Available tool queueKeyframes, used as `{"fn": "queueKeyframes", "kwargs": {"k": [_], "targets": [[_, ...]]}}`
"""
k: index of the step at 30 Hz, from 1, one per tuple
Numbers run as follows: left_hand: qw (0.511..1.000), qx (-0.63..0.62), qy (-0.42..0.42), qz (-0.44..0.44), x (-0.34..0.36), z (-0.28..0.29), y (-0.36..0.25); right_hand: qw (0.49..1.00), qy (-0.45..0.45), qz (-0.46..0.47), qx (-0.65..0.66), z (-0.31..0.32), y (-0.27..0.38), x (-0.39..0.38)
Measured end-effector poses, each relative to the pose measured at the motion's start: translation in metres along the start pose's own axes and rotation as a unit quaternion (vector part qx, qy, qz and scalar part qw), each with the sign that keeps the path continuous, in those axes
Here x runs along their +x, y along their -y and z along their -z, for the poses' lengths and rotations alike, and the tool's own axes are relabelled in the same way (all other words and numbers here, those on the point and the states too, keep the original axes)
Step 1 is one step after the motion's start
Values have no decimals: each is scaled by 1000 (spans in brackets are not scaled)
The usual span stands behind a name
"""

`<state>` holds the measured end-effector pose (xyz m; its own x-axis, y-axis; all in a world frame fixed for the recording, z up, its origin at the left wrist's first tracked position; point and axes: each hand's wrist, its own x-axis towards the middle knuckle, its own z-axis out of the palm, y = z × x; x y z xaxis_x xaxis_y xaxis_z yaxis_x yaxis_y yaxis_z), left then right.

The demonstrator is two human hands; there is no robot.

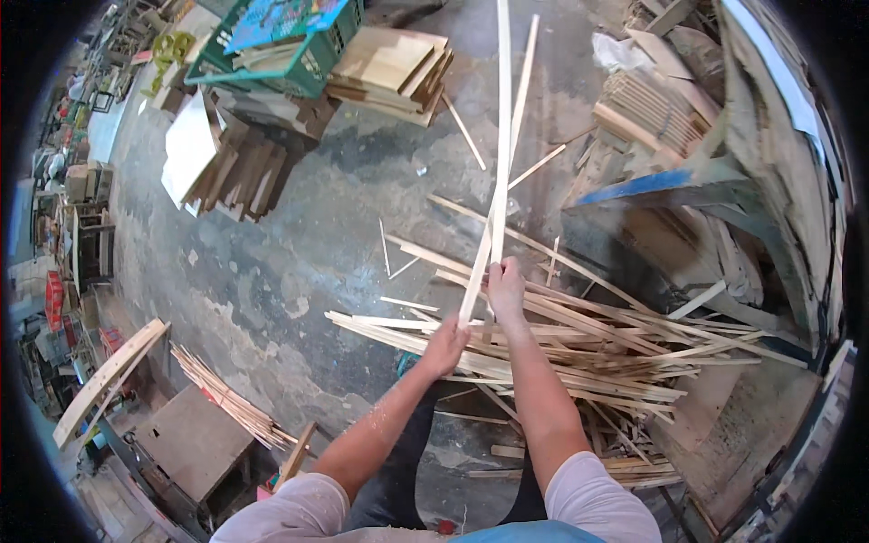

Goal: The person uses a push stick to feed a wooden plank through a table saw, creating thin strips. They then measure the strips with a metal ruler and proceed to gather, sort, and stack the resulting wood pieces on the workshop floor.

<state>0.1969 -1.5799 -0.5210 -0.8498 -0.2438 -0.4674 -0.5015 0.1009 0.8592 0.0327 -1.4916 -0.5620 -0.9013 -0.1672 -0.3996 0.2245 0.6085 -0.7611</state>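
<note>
My left hand (446, 344) is closed around the lower end of a long pale wooden strip (522, 86) that slants away from me to the upper right. Slightly higher and to the right, my right hand (505, 288) grips a second long strip (502, 100), which runs nearly straight up past the top edge and crosses the first. Beneath both hands lies a loose, crisscrossed heap of thin wooden strips (615, 380) on the floor. My forearms enter from the lower edge.
A green plastic crate (321, 50) and stacked boards (394, 77) stand at upper left. Wood pieces and a blue-edged frame (634, 187) crowd the right. A low platform (190, 425), bundled strips (217, 389) and curved planks (109, 376) are at lower left on the concrete floor (226, 281).
</note>
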Motion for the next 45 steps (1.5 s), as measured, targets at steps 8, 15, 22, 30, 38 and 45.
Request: {"fn": "queueKeyframes", "kwargs": {"k": [8,15,22,30,38,45], "targets": [[998,63,-19,18,-49,-13,-82,992,-84,68,68,88,143,17],[995,-70,-68,22,-122,-20,-151,998,-48,-19,30,168,198,-79],[988,-85,-101,-76,-191,-23,-218,962,33,-20,270,175,233,-200],[979,78,139,-127,-192,-4,-318,924,-72,49,371,299,274,-239],[882,-76,453,-109,-135,-129,-441,798,-355,126,471,552,234,-217],[855,-428,263,127,-106,-342,-552,733,-501,54,456,759,130,-108]]}}
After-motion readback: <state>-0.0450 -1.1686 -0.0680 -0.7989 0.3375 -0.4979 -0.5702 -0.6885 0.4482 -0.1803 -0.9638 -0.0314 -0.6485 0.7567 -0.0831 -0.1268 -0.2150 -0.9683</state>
